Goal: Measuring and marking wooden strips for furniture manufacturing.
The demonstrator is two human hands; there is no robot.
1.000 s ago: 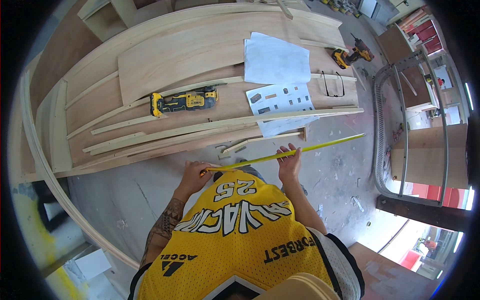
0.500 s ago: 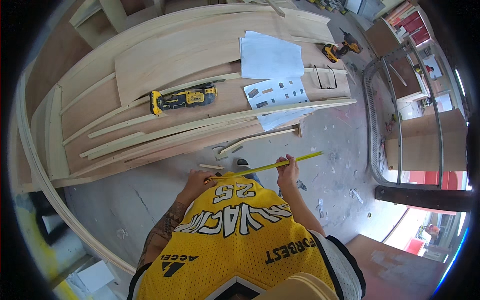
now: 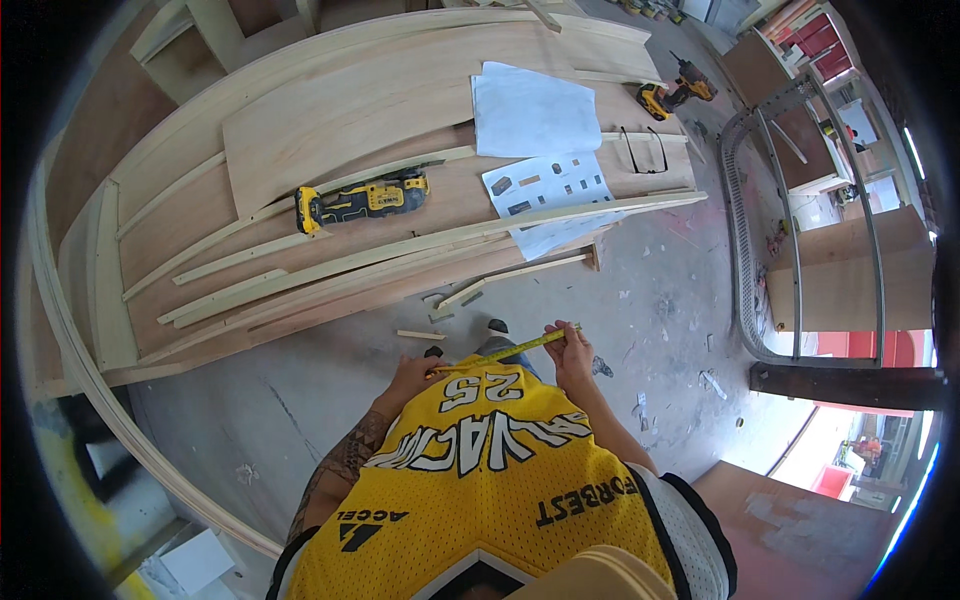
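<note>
A grey, scuffed workshop floor (image 3: 660,300) is spreading out beneath the person I am watching through my remote head view. In the middle, a tape measure (image 3: 515,351) is running as a short yellow blade between the two hands, just in front of a yellow jersey (image 3: 480,450). The left hand (image 3: 412,375) is curling closed around the blade's near end; I cannot tell whether a case is sitting inside that grip. The right hand (image 3: 570,352) is pinching the blade close to its other end, with a little tape sticking out past the fingers.

Beyond the hands I am seeing a shoe tip (image 3: 497,326) and, to its left, a wood offcut (image 3: 420,334) lying on the floor. Farther out, a broad curved wooden structure (image 3: 330,120) is carrying loose strips and a yellow-and-black power tool (image 3: 365,200). A white sheet (image 3: 535,110) is overlapping a printed sheet (image 3: 550,172), whose lower part is passing under a long strip. Eyeglasses (image 3: 645,152) are resting to the right of the papers, and a cordless drill (image 3: 680,92) is lying at the structure's right end.

At upper left, a box-like wooden cabinet (image 3: 180,50) is showing its open side; I am not making out any contents in its shadow. On the right, a curved metal frame (image 3: 742,240) is standing before a wooden panel (image 3: 850,270). Below that, a red tub-like shape (image 3: 832,482) is showing too small for me to read what it is holding.
</note>
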